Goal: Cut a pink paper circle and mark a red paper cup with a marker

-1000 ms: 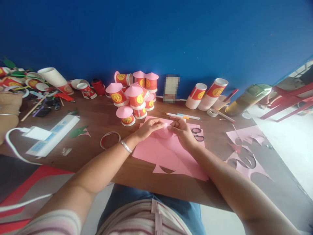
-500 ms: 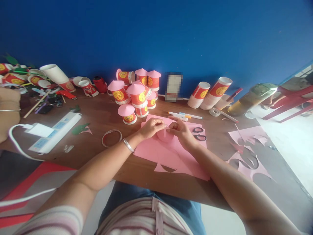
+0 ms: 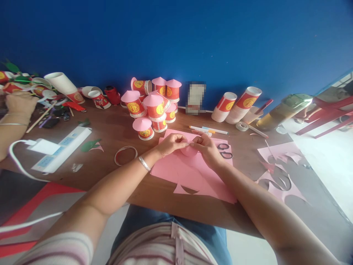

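Between my two hands is a small round piece of pink paper (image 3: 188, 150), held just above larger pink sheets (image 3: 190, 175) on the brown table. My left hand (image 3: 172, 144) pinches its left upper edge with thumb and fingers. On the other side, my right hand (image 3: 205, 147) pinches the same piece, and the fingertips of both hands almost touch. Black-handled scissors (image 3: 226, 155) lie on the pink sheets, right of my right hand. Behind the hands, markers (image 3: 215, 130) rest on the table. Several red cups with pink cone tops (image 3: 155, 106) stand at the back left.
Stacked paper cups (image 3: 244, 105), a tape roll (image 3: 242, 126) and a gold bottle (image 3: 284, 111) are at the back right. Pink scraps (image 3: 284, 184) lie at the right. A white power strip (image 3: 62, 150) and another person's hand (image 3: 22, 105) are at the left.
My fingertips have come closer together on the pink piece, which has shifted slightly and turned. At the far left, the other person's hand has moved into view over the cluttered cups.
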### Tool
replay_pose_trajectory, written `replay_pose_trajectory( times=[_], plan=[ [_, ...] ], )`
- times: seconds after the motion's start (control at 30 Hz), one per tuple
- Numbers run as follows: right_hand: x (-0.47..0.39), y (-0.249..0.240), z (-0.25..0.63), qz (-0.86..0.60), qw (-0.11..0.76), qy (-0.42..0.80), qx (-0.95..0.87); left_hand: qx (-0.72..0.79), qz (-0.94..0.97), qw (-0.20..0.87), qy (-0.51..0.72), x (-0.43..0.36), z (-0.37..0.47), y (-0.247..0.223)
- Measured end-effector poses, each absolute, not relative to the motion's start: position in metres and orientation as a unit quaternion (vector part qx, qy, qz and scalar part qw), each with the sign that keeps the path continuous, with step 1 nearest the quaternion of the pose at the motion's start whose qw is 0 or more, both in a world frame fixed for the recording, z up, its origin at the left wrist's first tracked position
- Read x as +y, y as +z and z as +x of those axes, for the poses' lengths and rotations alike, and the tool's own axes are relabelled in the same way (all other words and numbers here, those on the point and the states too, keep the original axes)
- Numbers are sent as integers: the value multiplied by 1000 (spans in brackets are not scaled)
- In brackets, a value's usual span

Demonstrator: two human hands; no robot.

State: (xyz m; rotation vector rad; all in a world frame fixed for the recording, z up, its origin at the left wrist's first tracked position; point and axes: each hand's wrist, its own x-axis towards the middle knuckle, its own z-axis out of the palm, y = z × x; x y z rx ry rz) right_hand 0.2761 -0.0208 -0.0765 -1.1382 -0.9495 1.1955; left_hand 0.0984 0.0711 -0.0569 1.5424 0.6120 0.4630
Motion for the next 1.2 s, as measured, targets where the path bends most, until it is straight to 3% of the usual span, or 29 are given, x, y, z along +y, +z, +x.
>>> replay_pose_trajectory(
  times=[0.43, 1.2],
  plan=[
    [-20, -76, 277, -487, 610, 482, -398, 270, 612, 717, 197, 67, 101, -51],
    [-22, -75, 275, -491, 563, 506, -431, 278, 719, 616, 159, 73, 98, -60]
  ],
)
